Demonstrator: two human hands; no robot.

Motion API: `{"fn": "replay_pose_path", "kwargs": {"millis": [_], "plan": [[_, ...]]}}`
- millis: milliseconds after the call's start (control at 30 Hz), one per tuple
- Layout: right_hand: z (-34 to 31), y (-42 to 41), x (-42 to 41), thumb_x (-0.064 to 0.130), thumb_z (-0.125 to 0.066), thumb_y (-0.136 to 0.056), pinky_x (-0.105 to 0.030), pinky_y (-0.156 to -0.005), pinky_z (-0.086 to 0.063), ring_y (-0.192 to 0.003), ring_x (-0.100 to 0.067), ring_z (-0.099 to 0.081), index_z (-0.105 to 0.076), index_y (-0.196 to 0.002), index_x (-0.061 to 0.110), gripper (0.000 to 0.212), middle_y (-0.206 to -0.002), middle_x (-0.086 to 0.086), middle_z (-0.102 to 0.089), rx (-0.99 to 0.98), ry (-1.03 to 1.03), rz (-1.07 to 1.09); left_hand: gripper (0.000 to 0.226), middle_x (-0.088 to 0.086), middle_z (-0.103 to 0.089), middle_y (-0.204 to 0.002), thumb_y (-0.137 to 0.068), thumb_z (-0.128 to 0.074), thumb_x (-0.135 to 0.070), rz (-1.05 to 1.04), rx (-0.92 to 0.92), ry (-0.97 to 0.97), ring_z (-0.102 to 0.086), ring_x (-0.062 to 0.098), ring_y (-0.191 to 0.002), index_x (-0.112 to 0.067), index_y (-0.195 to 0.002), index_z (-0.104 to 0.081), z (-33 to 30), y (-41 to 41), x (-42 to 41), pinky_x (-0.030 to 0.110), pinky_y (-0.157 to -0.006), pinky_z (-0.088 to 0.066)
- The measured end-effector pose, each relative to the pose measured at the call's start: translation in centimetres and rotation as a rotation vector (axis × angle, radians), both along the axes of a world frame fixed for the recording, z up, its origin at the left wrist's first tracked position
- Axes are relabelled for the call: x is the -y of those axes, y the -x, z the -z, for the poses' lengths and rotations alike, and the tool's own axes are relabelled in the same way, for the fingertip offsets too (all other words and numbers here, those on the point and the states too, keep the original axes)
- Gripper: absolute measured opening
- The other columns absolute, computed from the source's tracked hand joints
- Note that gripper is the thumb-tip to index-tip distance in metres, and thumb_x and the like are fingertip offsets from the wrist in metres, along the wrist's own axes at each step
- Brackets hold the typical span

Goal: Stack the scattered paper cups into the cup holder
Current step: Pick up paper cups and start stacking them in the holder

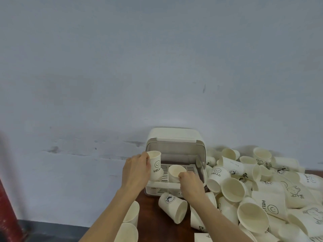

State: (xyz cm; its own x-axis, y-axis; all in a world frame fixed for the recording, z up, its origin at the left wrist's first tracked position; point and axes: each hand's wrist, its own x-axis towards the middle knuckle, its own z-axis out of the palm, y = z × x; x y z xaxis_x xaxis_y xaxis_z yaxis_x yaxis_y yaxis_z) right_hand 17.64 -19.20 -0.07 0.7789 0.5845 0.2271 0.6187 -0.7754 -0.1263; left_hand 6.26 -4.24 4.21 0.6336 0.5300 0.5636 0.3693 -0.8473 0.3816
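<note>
Loading step: left hand (137, 169) grip holds HELLO cup (156, 165) at cup holder (174, 158) mouth, right hand (189, 180) grip holds plain cup (175, 172) inside; next, seat both upright on its rack.

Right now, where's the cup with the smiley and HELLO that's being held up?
In the head view, the HELLO cup is upright in the left hand, at the front left corner of the cup holder, left of the plain cup the right hand grips.

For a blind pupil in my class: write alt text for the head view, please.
Two hands each hold a paper cup at an open cup holder: left hand a HELLO cup, right hand a plain cup over its rack. Loose cups lie heaped to the right.
</note>
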Motion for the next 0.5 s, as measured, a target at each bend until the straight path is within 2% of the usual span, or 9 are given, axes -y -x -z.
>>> {"fn": "replay_pose_path", "kwargs": {"millis": [133,300,500], "plan": [[0.3,0.4,-0.3,0.003,-0.054,-0.090,-0.027,-0.067,-0.040,-0.088,-0.021,-0.059,-0.061,-0.101,0.011,0.016,-0.106,-0.005,-0.059,0.029,0.052,-0.023,0.018,0.008,-0.066,-0.090,-0.097,-0.044,-0.017,-0.023,0.053,-0.025,-0.056,0.030,-0.084,-0.011,-0.098,-0.061,0.5,-0.5,0.0,0.035,-0.074,-0.040],[0.4,0.8,-0.1,0.001,-0.053,-0.090,-0.030,-0.069,-0.038,-0.096,-0.024,-0.059,-0.057,-0.107,0.009,0.019,-0.112,-0.007,-0.054,0.055,0.089,-0.060,0.014,0.009,-0.063,-0.078,-0.095,-0.050,-0.014,-0.013,0.077,-0.023,-0.054,0.032,-0.075,-0.009,-0.090,-0.062,1.1,-1.5,0.1,0.037,-0.068,-0.040],[0.6,1.2,-0.1,0.002,-0.050,-0.090,-0.033,-0.076,-0.045,-0.098,-0.026,-0.058,-0.054,-0.111,0.008,0.022,-0.112,-0.009,-0.054,0.080,0.076,-0.083,0.017,0.007,-0.066,-0.096,-0.095,-0.047,-0.013,0.001,-0.058,-0.074,-0.056,0.027,-0.085,-0.013,-0.104,-0.062,2.5,-2.3,0.2,0.029,-0.066,-0.032]]}}
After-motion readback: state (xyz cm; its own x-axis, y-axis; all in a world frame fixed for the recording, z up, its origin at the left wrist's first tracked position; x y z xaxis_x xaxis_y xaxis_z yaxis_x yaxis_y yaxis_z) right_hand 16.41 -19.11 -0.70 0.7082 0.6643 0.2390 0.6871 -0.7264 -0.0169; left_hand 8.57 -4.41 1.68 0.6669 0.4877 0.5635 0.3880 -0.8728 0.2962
